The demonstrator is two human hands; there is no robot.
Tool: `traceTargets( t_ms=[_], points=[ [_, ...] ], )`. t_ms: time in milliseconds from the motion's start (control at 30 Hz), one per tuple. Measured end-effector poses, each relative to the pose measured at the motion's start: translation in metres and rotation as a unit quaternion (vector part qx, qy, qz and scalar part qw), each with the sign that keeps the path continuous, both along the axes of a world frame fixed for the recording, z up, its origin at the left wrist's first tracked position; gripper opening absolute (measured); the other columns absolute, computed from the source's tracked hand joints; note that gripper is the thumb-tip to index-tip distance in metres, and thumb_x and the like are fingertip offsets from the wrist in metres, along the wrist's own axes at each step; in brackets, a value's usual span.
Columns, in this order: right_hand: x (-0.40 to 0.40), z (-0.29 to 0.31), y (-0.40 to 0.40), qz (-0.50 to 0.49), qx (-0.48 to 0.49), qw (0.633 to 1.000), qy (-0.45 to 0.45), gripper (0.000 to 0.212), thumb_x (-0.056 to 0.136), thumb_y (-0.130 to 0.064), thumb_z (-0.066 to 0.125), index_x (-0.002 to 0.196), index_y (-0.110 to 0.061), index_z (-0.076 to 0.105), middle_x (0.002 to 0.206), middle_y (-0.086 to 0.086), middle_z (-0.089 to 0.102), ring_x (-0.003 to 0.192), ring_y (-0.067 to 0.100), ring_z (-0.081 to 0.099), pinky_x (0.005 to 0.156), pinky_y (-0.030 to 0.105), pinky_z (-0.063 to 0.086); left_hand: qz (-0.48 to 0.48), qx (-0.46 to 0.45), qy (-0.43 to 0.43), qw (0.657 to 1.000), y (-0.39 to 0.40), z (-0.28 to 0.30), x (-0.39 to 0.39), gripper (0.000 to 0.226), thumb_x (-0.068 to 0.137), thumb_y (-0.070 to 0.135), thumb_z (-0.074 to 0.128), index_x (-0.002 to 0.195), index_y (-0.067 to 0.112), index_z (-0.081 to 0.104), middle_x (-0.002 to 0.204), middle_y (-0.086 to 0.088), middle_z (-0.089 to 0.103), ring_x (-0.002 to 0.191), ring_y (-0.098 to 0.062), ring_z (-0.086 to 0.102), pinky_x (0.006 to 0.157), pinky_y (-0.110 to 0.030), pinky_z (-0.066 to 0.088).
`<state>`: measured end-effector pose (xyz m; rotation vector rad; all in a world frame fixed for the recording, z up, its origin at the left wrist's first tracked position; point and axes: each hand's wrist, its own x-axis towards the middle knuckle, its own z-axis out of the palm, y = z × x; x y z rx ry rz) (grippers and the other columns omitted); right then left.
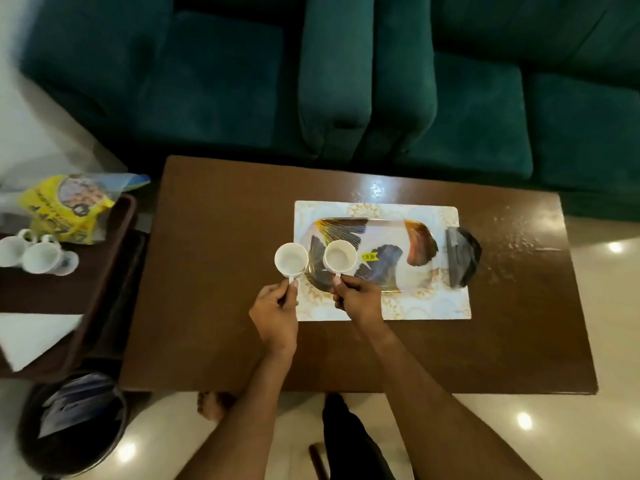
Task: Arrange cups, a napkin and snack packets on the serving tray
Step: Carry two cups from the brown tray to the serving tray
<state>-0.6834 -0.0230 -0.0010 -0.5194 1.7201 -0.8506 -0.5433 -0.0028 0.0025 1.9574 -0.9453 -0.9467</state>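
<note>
A patterned serving tray (388,233) lies on a white placemat (450,306) on the brown table (214,237). My left hand (277,310) grips the handle of a white cup (291,259) held just left of the tray's edge. My right hand (358,297) grips the handle of a second white cup (340,257) over the tray's left end. Both cups look empty. On the side table to the left sit more white cups (41,258), yellow snack packets (65,206) and a white napkin (31,336).
A dark folded object (462,256) lies at the tray's right end. Green sofas (346,81) stand behind the table. A dark round bin (72,424) with papers sits on the floor at lower left. My bare foot (211,405) shows under the table's near edge.
</note>
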Motion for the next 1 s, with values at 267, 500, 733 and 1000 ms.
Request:
traceTargets(
  t_ms=[267, 500, 733, 1000],
  points=[
    [-0.088, -0.029, 0.005, -0.026, 0.004, 0.999, 0.023, 0.010, 0.097, -0.005, 0.068, 0.097, 0.001, 0.076, 0.065, 0.008, 0.062, 0.056, 0.017, 0.052, 0.056, 0.027, 0.052, -0.019, -0.009, 0.018, 1.000, -0.001, -0.034, -0.088, 0.018, 0.095, 0.009, 0.074, 0.108, -0.001, 0.081, 0.090, -0.014, 0.077, 0.074, -0.030, 0.073, 0.065, -0.008, 0.049],
    [-0.132, -0.057, 0.008, -0.013, 0.011, 0.999, 0.051, 0.014, 0.097, -0.004, 0.068, 0.102, 0.005, 0.077, 0.066, 0.008, 0.062, 0.055, 0.015, 0.054, 0.053, 0.023, 0.053, -0.005, -0.015, 0.028, 0.999, -0.002, -0.064, -0.131, 0.018, 0.094, 0.007, 0.074, 0.107, -0.004, 0.080, 0.089, -0.018, 0.075, 0.074, -0.036, 0.073, 0.062, -0.002, 0.046],
    [-0.147, -0.080, 0.012, 0.002, 0.007, 0.999, 0.048, 0.011, 0.097, -0.005, 0.068, 0.099, -0.001, 0.078, 0.067, 0.010, 0.066, 0.057, 0.016, 0.056, 0.058, 0.028, 0.054, 0.007, -0.013, 0.025, 1.000, 0.001, -0.083, -0.154, 0.020, 0.093, 0.006, 0.075, 0.110, -0.004, 0.079, 0.093, -0.016, 0.077, 0.081, -0.036, 0.075, 0.079, -0.047, 0.062],
    [-0.147, -0.083, 0.008, 0.033, -0.026, 0.998, 0.050, 0.019, 0.097, -0.009, 0.069, 0.080, -0.013, 0.077, 0.058, 0.003, 0.064, 0.051, 0.013, 0.055, 0.054, 0.024, 0.052, 0.017, -0.014, 0.031, 0.999, 0.004, -0.086, -0.156, 0.023, 0.093, 0.008, 0.075, 0.114, -0.001, 0.078, 0.095, -0.004, 0.074, 0.085, -0.021, 0.073, 0.082, -0.046, 0.064]
  ],
)
